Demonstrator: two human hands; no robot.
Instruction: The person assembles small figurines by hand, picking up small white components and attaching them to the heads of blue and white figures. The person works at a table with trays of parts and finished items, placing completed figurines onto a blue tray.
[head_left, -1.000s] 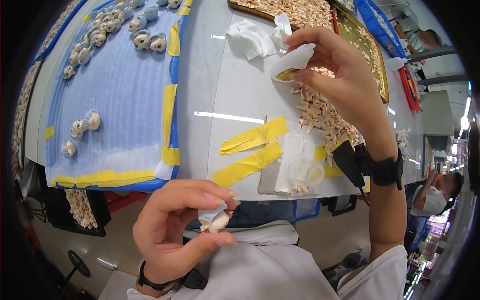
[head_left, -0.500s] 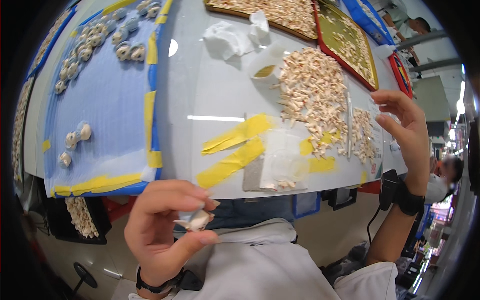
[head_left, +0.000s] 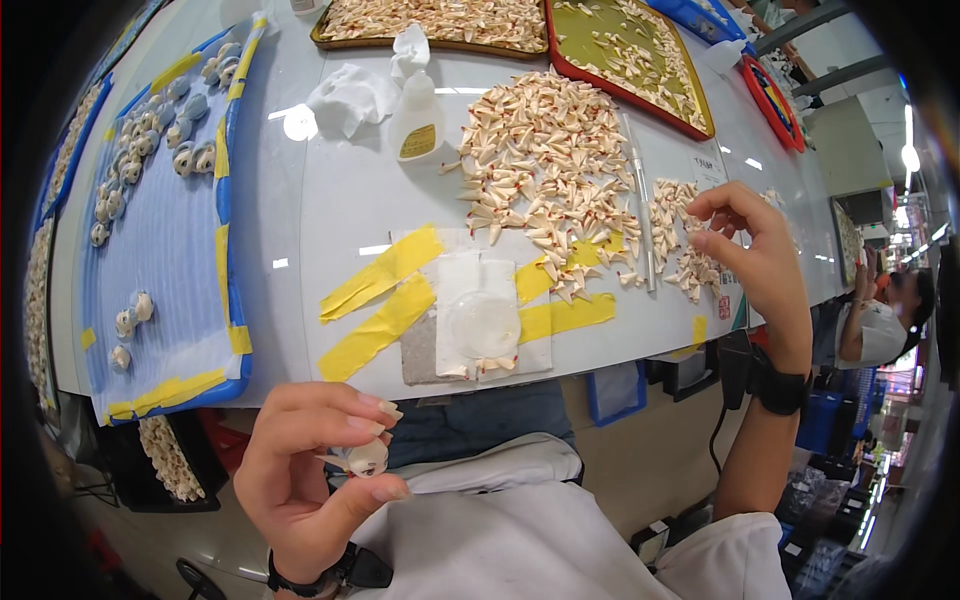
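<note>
My left hand (head_left: 310, 470), at the near edge of the table, pinches a small doll head (head_left: 367, 458) between thumb and fingers. The head is pale with a painted face, and a pointed ear-like piece sticks out at its side. My right hand (head_left: 750, 255) hovers at a small group of pointed cream pieces (head_left: 672, 212), its fingers bent and thumb apart, with nothing visible between them. A larger heap of the same red-tipped pieces (head_left: 545, 150) lies to its left. In front of me, a round translucent pad (head_left: 485, 325) rests on white sheets held by yellow tape (head_left: 380, 325).
A blue-edged board (head_left: 180, 290) at left carries several doll heads (head_left: 130, 150). A squeeze bottle (head_left: 415, 120) and crumpled tissue (head_left: 350, 97) stand behind the pad. Trays of pieces (head_left: 430, 22) line the back. A metal rod (head_left: 638, 200) separates the two piles. Another person (head_left: 880, 325) sits at far right.
The whole view has shifted, so the table appears farther left. My right hand has come in closer over the small group of pieces. My left hand keeps its pinch on the doll head.
</note>
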